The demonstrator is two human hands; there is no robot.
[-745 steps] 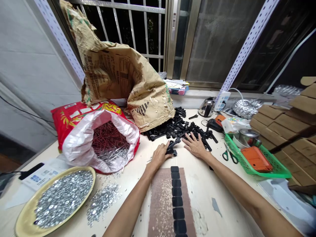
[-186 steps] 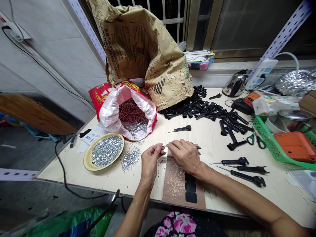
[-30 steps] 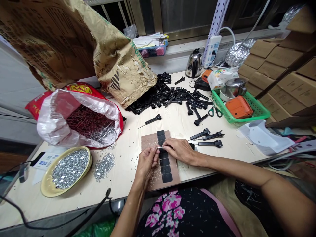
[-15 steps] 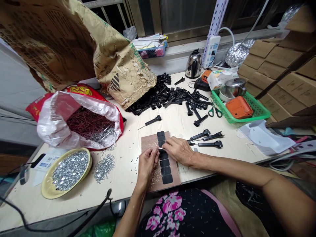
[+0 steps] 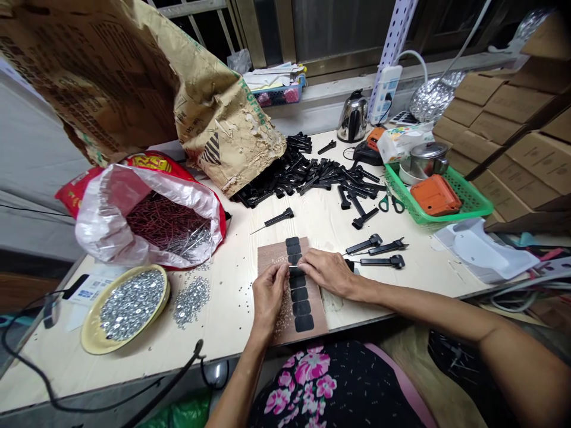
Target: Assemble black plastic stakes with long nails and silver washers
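My left hand [image 5: 270,291] is closed in a pinch at the left end of a thin, bright metal pin [image 5: 293,267]. Palm down and with curled fingers, my right hand [image 5: 328,270] grips the other side; a black plastic end [image 5: 350,265] shows past its wrist side, apparently of a black handle mostly hidden under the hand. Both hands rest over a brown board [image 5: 271,252] bearing a column of black rounded pads [image 5: 301,307]. Pale crumbs lie on the board. Right of my right hand are several black handles with pins [image 5: 381,261]; another pinned handle [image 5: 279,217] lies beyond the board.
Black handles [image 5: 312,172] are heaped by a torn paper sack [image 5: 223,125]. At left stand a bag of red pins [image 5: 154,223] and a yellow bowl [image 5: 91,333] of metal washers. Scissors [image 5: 391,203], a green basket [image 5: 475,205], a kettle [image 5: 352,116] and cartons [image 5: 530,160] are at right.
The view has shifted slightly, so everything sits a little further right. More of the black end shows beyond my right hand. Both hands keep nearly the same grip over the board.
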